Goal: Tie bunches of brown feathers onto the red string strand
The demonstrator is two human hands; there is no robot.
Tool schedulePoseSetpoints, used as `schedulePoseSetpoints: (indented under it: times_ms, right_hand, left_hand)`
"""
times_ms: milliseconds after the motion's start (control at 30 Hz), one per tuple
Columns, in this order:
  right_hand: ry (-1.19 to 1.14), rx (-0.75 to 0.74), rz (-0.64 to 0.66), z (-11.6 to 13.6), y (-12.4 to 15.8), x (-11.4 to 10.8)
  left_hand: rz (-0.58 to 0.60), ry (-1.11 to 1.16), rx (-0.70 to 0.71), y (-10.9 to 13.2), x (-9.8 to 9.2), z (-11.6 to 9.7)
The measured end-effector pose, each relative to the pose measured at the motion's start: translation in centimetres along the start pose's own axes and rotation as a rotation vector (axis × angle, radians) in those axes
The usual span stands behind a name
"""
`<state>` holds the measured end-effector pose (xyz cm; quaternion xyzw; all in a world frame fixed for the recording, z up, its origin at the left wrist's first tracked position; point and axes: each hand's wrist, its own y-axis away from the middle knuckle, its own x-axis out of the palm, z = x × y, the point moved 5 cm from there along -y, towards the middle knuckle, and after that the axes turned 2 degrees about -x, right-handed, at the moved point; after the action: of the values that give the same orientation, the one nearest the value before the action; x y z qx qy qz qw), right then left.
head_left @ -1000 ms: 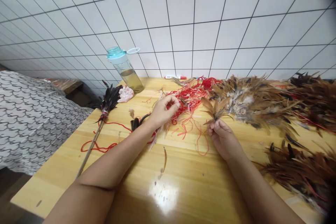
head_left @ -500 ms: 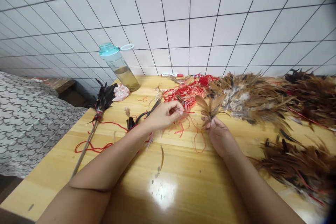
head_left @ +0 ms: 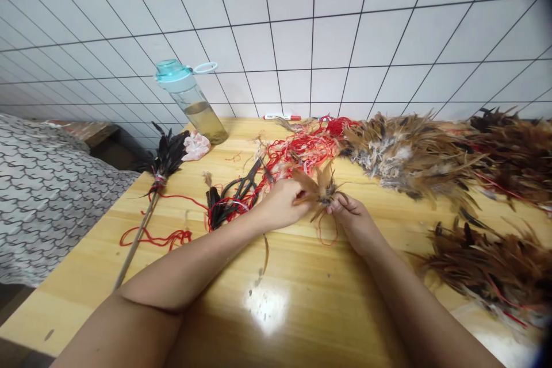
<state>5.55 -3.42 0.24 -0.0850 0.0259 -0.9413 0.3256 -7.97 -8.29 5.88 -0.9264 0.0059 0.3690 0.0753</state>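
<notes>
Above the middle of the table, a small bunch of brown feathers [head_left: 324, 191] is pinched at its base by the fingertips of my right hand [head_left: 351, 215]. My left hand [head_left: 282, 204] meets the bunch from the left, its fingers curled closed and partly hidden behind the feathers; what they hold does not show. A loop of red thread [head_left: 321, 233] hangs below the bunch. Behind my hands spreads a tangled heap of red thread [head_left: 302, 152]. Black scissors [head_left: 244, 187] lie just left of my left hand, among more thread and dark feathers [head_left: 214, 207].
At left lies a stick [head_left: 138, 241] topped with black feathers [head_left: 169, 152]. A water bottle [head_left: 200, 112] stands near the wall, beside a crumpled pinkish wad [head_left: 196, 145]. A red-and-white marker [head_left: 282, 117] lies at the back. Feather piles [head_left: 409, 155] cover the right side, one nearer me [head_left: 491, 264].
My left hand has moved right and slightly down to the feathers; the red thread end in its fingers no longer shows. The bunch has shifted left and down. The scissors have come into view.
</notes>
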Motion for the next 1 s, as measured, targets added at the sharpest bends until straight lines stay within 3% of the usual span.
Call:
schedulePoseSetpoints:
  times_ms: [267, 467, 533, 600, 667, 700, 833, 1000]
  right_hand:
    - [-0.388, 0.096, -0.249, -0.4, -0.2, -1.6]
    - [-0.493, 0.089, -0.382, -0.2, -0.4, -2.6]
    - [-0.490, 0.081, -0.392, -0.2, -0.3, -2.6]
    - [-0.463, 0.077, -0.389, -0.2, -0.3, -2.5]
    - [-0.407, 0.072, -0.359, -0.1, -0.2, -2.3]
    - [-0.375, 0.068, -0.336, -0.1, -0.2, -2.1]
    - [-0.256, 0.055, -0.254, 0.0, 0.0, -1.4]
    - [-0.167, 0.058, -0.193, 0.2, 0.2, -0.6]
  left_hand:
    - [0.021, -0.008, -0.011, 0.1, 0.3, 0.0]
    - [0.060, -0.148, -0.012, -0.3, -1.0, 1.2]
    - [-0.031, -0.285, 0.017, -0.5, -2.3, 1.8]
    - [-0.202, -0.377, 0.045, -0.6, -3.8, 1.9]
    - [-0.309, -0.342, 0.073, -0.4, -4.5, 1.6]
    - [-0.306, -0.287, 0.085, -0.4, -4.3, 1.3]
    - [-0.109, -0.053, 0.088, -0.4, -1.5, 0.3]
    - [0.123, 0.119, 0.026, -0.4, 2.4, 0.6]
